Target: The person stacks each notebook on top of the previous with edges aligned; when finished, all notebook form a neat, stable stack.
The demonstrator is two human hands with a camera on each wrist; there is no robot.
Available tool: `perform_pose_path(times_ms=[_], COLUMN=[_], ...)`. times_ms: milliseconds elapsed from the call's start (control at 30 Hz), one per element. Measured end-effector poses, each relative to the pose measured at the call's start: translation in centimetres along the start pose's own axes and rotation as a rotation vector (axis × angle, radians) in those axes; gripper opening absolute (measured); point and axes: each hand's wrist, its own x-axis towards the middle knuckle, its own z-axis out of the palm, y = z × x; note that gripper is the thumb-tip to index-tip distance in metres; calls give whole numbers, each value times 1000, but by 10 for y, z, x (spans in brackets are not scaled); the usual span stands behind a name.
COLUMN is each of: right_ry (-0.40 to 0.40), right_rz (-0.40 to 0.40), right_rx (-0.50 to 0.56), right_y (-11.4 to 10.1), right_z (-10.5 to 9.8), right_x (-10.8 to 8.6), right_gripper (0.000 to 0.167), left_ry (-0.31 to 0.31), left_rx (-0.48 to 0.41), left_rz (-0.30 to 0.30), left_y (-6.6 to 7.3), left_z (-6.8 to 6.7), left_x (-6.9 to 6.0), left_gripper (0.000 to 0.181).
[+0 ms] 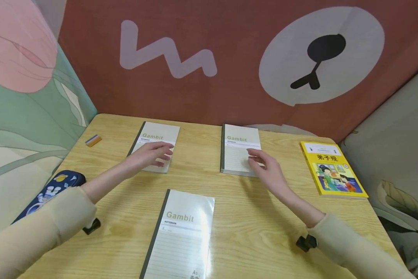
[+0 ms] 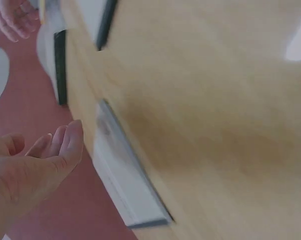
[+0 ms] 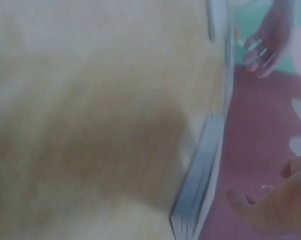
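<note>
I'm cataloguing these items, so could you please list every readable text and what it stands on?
"Gambit": far left notebook, far right notebook, near notebook
"NOTEBOOK": same three covers
"A5": near notebook, bottom
"弟子规": yellow book
Other cover print: too small to read.

thin white rectangular paper notebook [image 1: 154, 135]: dark spine along its nine o'clock edge, gold "gambit" lettering; closed, flat, cover up. stack of matching white paper notebooks [image 1: 238, 150]: closed, flat, edges roughly flush, dark spines also toward nine o'clock. position: apart from the single notebook, at its three o'clock.
</note>
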Motion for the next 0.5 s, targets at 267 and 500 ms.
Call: perform_pose_path(times_ms=[267, 500], right_ry=[-241, -386], right_rz=[88, 301], right_rx=[154, 459], right_y=[-20, -45], right_z=[33, 56], right_x=[-40, -76], right_gripper=[54, 69], left_ry=[-62, -78], left_rx=[-6, -53], left_rz=[-95, -192], left_y=[-23, -34], left_z=[-8, 3], left_x=[-53, -75], left_gripper=[56, 68])
